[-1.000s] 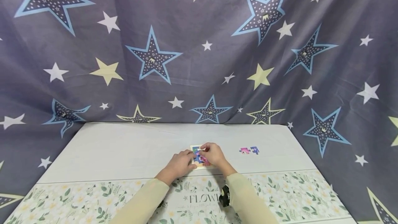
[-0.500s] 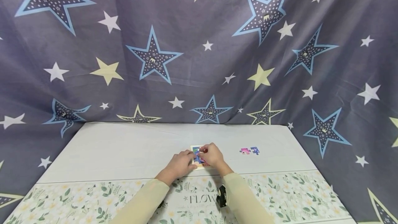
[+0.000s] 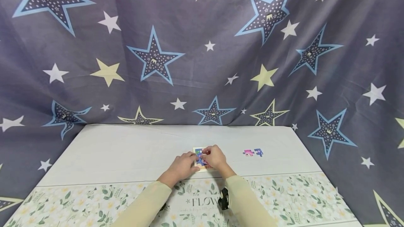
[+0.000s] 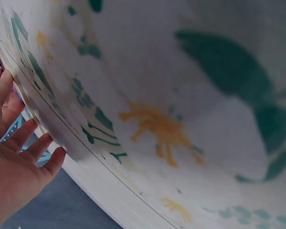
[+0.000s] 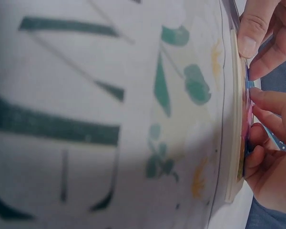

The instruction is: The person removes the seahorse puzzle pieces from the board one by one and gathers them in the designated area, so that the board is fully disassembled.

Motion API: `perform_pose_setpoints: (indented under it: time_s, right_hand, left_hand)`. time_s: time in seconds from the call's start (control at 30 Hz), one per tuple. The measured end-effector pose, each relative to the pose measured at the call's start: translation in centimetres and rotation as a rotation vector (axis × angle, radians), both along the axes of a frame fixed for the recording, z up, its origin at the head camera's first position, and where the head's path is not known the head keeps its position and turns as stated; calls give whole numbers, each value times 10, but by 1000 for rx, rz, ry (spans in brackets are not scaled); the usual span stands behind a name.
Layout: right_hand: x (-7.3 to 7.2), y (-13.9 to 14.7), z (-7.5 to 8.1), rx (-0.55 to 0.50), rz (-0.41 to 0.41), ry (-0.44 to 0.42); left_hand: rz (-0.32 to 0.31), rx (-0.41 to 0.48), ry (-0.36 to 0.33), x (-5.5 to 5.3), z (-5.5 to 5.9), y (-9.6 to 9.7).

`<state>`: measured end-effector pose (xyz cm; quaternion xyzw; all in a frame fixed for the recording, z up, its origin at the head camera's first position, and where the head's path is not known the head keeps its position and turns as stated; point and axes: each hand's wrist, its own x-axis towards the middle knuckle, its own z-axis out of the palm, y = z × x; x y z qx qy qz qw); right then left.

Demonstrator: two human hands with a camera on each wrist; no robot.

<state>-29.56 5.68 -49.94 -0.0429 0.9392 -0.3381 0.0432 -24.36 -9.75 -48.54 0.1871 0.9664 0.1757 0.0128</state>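
A small jigsaw puzzle board [image 5: 237, 124] with a pale rim and a colourful picture lies on the table. At its left side my left hand [image 3: 181, 166] holds the edge, the thumb by the near corner and other fingers further back. My right hand [image 3: 216, 157] is over the right part of the picture, its thumb and fingertips pinching what seems a puzzle piece at the surface; the fingers mostly hide it. To the right lie a pink puzzle piece [image 3: 248, 153] and a blue puzzle piece [image 3: 258, 152], side by side.
The white table [image 3: 126, 153] has a flowered cloth band [image 3: 94, 202] with lettering along its near side. A dark star-patterned curtain [image 3: 176, 90] hangs behind it and at both sides.
My right hand has shifted slightly towards the left and down over the board, its fingers drawing closer to the picture. The left hand and the two loose pieces stay where they were.
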Motion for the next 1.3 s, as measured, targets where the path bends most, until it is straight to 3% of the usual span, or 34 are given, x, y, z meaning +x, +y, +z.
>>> perform_pose_setpoints:
  time_s: [0.23, 0.47, 0.67, 1.3]
  right_hand:
    - [-3, 0, 0, -44, -6, -35]
    - [-3, -1, 1, -65, -18, -64]
    - [-3, -1, 2, -33, -16, -52]
    - [-3, -4, -1, -105, -51, -56]
  left_hand:
    - [-9, -13, 26, 0, -1, 0]
    - [2, -11, 0, -4, -6, 0]
    - [-6, -9, 10, -4, -6, -1]
    - [-8, -9, 13, -5, -8, -1]
